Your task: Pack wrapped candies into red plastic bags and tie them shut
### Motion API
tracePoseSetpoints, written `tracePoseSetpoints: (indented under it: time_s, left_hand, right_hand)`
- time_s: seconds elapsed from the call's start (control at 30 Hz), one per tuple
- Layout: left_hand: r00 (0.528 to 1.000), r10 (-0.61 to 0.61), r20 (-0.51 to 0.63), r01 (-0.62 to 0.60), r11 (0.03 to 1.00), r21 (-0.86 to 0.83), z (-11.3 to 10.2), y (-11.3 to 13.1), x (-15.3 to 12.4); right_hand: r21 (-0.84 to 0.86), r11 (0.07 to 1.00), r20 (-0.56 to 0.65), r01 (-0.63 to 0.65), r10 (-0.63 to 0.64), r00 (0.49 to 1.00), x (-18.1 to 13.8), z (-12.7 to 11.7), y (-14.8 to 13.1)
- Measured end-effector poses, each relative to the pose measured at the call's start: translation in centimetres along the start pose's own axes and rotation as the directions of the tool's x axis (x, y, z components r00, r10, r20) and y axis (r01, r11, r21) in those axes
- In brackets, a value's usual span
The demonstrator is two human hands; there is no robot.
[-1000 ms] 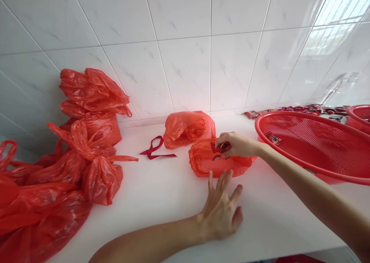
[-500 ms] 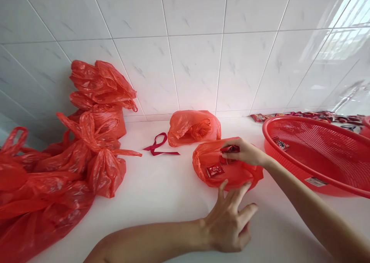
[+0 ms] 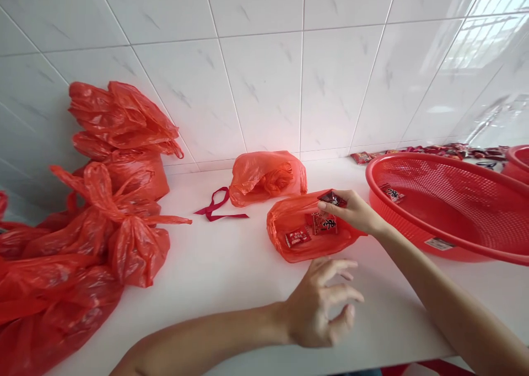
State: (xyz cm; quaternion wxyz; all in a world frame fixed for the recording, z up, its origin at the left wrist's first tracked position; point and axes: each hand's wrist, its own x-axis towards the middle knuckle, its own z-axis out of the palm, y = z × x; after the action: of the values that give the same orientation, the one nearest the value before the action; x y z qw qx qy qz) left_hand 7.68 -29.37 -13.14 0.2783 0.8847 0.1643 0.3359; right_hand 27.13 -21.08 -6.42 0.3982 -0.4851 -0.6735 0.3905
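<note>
Over an open red plastic bag (image 3: 285,213), my right hand (image 3: 351,210) is closed on a small dark red snack packet (image 3: 332,198). Inside the bag lie a red packet (image 3: 297,236) on the left and a red packet with black and white print (image 3: 324,223) beneath my right hand. My left hand (image 3: 324,304) hovers just in front of the bag's near edge, holding nothing, with its fingers apart and bent.
A red mesh basket (image 3: 433,243) with a packet (image 3: 392,194) inside stands right. More packets (image 3: 442,152) line the wall. Tied red bags (image 3: 136,249) pile up left. A crumpled bag (image 3: 268,177) and a dark red ribbon (image 3: 223,217) lie behind the open bag.
My right hand has risen a little from inside the bag with a packet. The packet with black and white print now shows below it. My left hand has drawn slightly off the bag's edge.
</note>
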Motion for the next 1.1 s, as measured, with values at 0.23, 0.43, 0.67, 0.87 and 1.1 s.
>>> tracePoseSetpoints:
  time_s: [0.23,0.43,0.67,0.87,1.1]
  left_hand:
    - [0.924,-0.351,-0.150,0.309,0.919,-0.244,-4.7,-2.2,4.0]
    - [0.784,-0.569,-0.250,0.391,0.764,-0.514,-6.8,-3.1,7.2]
    - [0.849,-0.528,-0.031,0.423,0.714,-0.557,-7.2,-3.5,8.0]
    - [0.779,-0.607,-0.154,0.386,0.659,-0.645,-7.1,-4.4,6.7]
    - [0.775,-0.628,-0.073,0.439,0.617,-0.653,-7.7,-4.6,5.7]
  right_hand:
    - [0.239,0.969,-0.021,-0.054,0.060,0.998,-0.9,0.1,-0.1]
    - [0.218,0.972,0.077,-0.090,0.075,0.994,-1.2,0.3,-0.4]
    - [0.154,0.988,0.246,-0.014,-0.025,0.969,-1.4,1.0,0.3]
    - [0.228,0.973,0.112,0.034,-0.060,0.992,-1.6,1.0,0.2]
    - [0.244,0.968,0.009,0.049,-0.053,0.999,-1.6,1.4,0.0]
